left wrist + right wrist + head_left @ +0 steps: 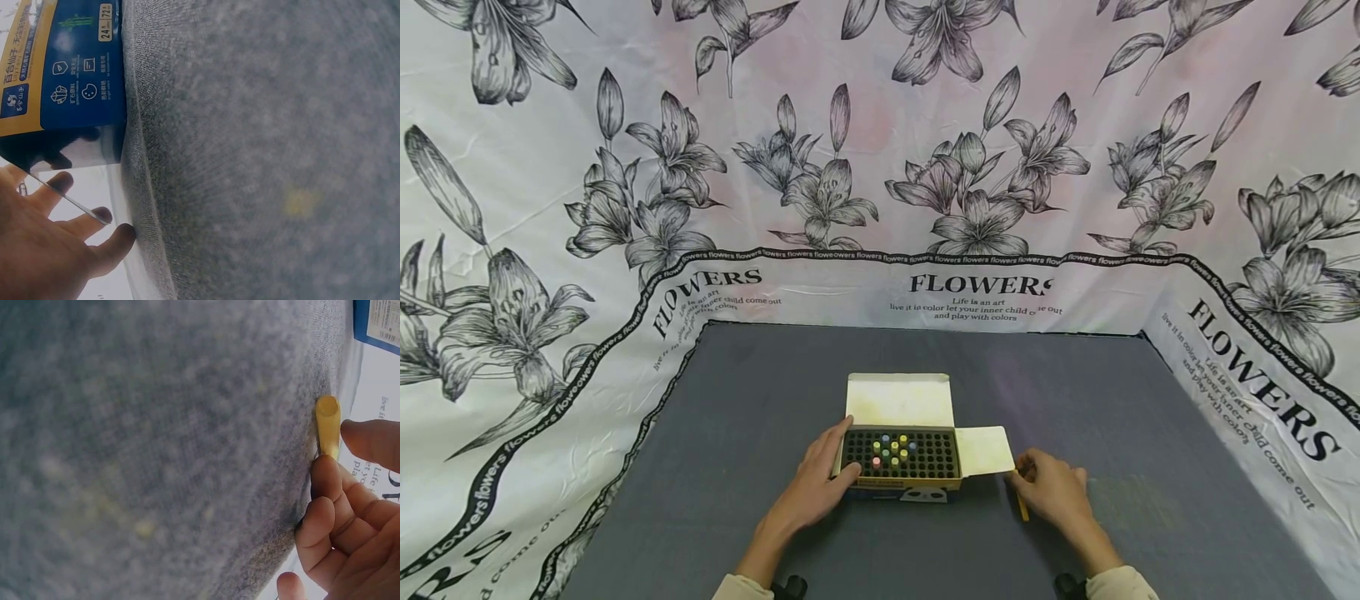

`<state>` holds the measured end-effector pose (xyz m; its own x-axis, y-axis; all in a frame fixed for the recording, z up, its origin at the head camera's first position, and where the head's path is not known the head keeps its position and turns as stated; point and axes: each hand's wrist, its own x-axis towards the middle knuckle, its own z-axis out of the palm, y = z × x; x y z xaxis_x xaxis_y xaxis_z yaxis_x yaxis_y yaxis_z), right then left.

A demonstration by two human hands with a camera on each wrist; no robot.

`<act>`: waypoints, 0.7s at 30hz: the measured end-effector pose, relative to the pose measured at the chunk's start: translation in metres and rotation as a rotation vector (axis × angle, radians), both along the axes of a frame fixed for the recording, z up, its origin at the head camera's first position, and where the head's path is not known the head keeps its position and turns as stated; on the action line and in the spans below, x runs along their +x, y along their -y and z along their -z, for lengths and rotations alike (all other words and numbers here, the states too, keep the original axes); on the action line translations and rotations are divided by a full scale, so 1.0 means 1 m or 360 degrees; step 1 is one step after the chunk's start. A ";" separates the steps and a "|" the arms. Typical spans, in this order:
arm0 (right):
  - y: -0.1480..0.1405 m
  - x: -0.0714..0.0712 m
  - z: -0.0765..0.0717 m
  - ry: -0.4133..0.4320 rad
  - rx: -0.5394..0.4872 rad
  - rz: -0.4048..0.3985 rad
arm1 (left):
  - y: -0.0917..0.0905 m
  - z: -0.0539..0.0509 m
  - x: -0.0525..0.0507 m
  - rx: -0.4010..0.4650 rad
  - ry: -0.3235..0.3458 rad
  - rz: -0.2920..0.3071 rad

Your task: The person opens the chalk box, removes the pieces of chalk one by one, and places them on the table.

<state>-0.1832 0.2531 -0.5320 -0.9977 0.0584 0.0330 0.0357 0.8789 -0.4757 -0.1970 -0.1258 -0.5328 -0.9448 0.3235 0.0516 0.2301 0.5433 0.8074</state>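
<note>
An opened chalk box (pixel 901 483) stands mid-table, blue with a yellow band; its lid flap is folded back. Inside is a dark tray with many round holes (pixel 936 458), and several coloured chalk ends (pixel 894 453) show in its middle. My left hand (pixel 815 477) rests against the box's left side, thumb at the near corner; in the left wrist view its fingers (pixel 115 247) spread loosely beside a thin flap. To the right of the box, my right hand (pixel 1054 486) pinches a yellow chalk stick (pixel 328 422) low at the table surface, fingers curled behind it.
White flaps stick out at the back (pixel 898 400) and right (pixel 985 451) of the box. A grey cloth covers the table (pixel 760 375). Flower-printed white sheeting (pixel 835 287) stands around its back and sides. Faint yellowish marks (pixel 1131 500) lie right of my right hand.
</note>
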 end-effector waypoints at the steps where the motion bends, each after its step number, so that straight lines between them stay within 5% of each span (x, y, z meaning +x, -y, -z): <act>1: 0.000 0.000 0.000 0.0004 -0.0004 0.0002 | 0.000 0.000 0.000 0.0000 0.0004 0.0001; 10: 0.000 0.004 -0.008 -0.0080 -0.0076 0.0031 | 0.000 -0.001 0.000 0.0004 0.0004 0.0003; 21: 0.009 0.001 -0.024 -0.0577 -0.0319 0.0141 | -0.001 -0.002 0.002 0.0012 -0.0005 -0.0016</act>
